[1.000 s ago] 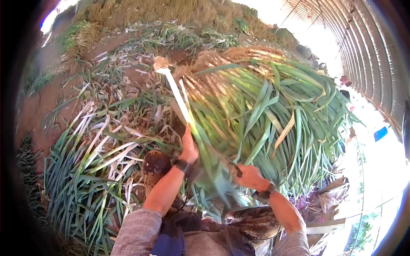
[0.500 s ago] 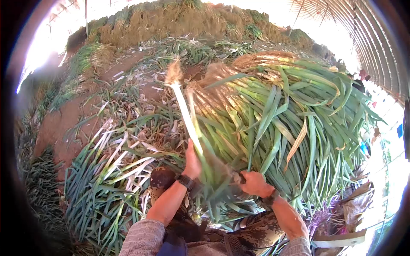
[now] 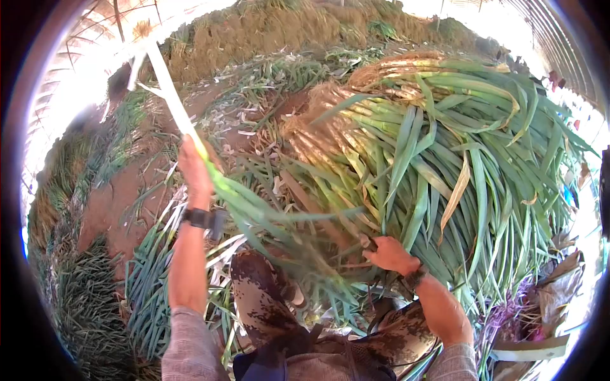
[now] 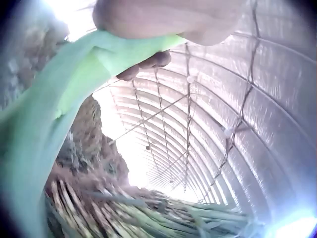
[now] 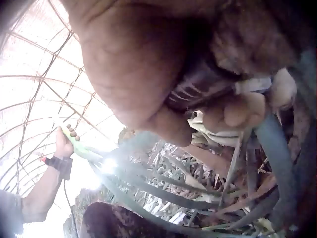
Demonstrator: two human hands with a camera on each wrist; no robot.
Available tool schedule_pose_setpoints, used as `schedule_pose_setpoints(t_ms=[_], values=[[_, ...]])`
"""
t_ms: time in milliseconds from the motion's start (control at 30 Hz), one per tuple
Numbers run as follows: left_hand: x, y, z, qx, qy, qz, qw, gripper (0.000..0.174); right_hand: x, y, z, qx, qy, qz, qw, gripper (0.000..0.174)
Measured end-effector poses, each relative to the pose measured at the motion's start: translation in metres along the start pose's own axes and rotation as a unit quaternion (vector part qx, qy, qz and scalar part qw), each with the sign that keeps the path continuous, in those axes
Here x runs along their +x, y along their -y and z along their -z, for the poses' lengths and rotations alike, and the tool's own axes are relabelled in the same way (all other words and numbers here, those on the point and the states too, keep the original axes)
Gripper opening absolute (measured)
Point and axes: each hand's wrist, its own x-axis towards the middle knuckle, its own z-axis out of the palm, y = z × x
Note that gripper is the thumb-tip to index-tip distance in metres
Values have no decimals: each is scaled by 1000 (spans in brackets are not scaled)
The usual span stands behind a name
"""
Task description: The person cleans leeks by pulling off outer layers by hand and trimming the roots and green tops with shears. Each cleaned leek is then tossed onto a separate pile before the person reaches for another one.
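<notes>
My left hand (image 3: 196,170) grips a long green onion (image 3: 166,82) around the lower part of its green top, raised at the upper left. Its white shank and roots point up and away, a loose strip hangs beside the shank, and its leaves trail back toward my knees. In the left wrist view the fingers wrap the pale green stalk (image 4: 84,74). My right hand (image 3: 392,256), low beside the big heap, holds a knife by its dark ridged handle (image 5: 205,84). The brownish blade (image 3: 311,200) slants up and left over the trailing leaves, blurred.
A large heap of untrimmed green onions (image 3: 445,165) with brown roots lies at right. More onions with pale stems (image 3: 149,279) lie at left. Leaf scraps (image 3: 254,95) litter the soil ahead. Camouflage-clad knees (image 3: 257,292) are close below my hands.
My left hand has swung up and to the left, carrying the onion away from the heap and my right hand. The right hand has stayed low near the heap with the knife.
</notes>
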Motion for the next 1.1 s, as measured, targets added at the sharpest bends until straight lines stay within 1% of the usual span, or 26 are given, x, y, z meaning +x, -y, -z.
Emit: schedule_pose_setpoints(t_ms=[33,100,133,167,200,233,267,333,367,433,467,533,567,600,633,667,700,733,767,833,900,933,1000,1033,1067,1100], values=[[13,-16,10,43,7,-52,998,45,2,-4,-3,7,-12,17,1000,43],[33,-41,30,162,47,-69,983,43,-1,8,9,33,-15,-11,999,45],[45,-38,45,164,52,-67,983,43,-3,12,14,52,-17,-38,998,46],[58,-35,63,255,35,-55,965,43,-3,10,13,54,-15,-42,998,46],[72,-30,84,343,17,-45,938,43,-4,8,13,59,16,-50,997,47],[83,-17,109,425,-2,-95,900,44,-4,5,13,64,45,-60,995,48],[91,0,141,501,-18,-145,853,46,-3,3,13,67,43,-66,995,48],[107,29,237,608,12,-147,780,49,-5,-2,9,35,101,-111,988,51],[87,27,266,657,-3,-136,742,49,-7,-6,7,40,100,-117,987,51],[58,31,322,787,11,-45,615,47,-7,-10,5,40,129,-66,989,54],[57,39,335,789,13,-45,613,47,-3,-11,1,43,132,-67,988,54],[56,87,361,729,66,-36,681,41,5,-14,-8,116,87,-48,988,53],[72,127,365,676,112,37,727,35,9,-10,-6,111,96,-49,988,53],[54,133,315,470,141,141,860,31,16,-1,2,133,93,-79,984,52],[46,144,264,389,196,225,872,30,23,5,7,154,87,-108,978,52],[1,134,181,286,115,165,937,34,31,2,2,151,82,-98,980,52],[10,140,128,357,234,252,868,41,36,3,0,145,80,-95,982,52],[5,159,88,339,308,218,861,43,41,6,-1,161,87,-91,979,52],[9,202,57,334,352,261,835,45,45,5,-1,177,90,-88,976,52],[-37,184,-29,216,385,298,846,51,54,-10,-15,178,64,-78,979,51],[-61,238,-77,223,420,317,820,60,51,-6,-11,173,83,-96,977,51],[-75,260,-95,235,385,337,827,63,47,-2,-7,170,75,-96,978,51],[-103,276,-124,242,352,353,832,68,35,8,4,159,64,-91,981,52],[-117,278,-137,217,269,369,863,68,30,9,11,155,60,-93,982,52],[-124,280,-145,191,182,385,885,68,26,11,17,178,88,-112,974,52],[-122,283,-147,188,181,385,885,68,24,11,19,201,117,-129,964,52]])
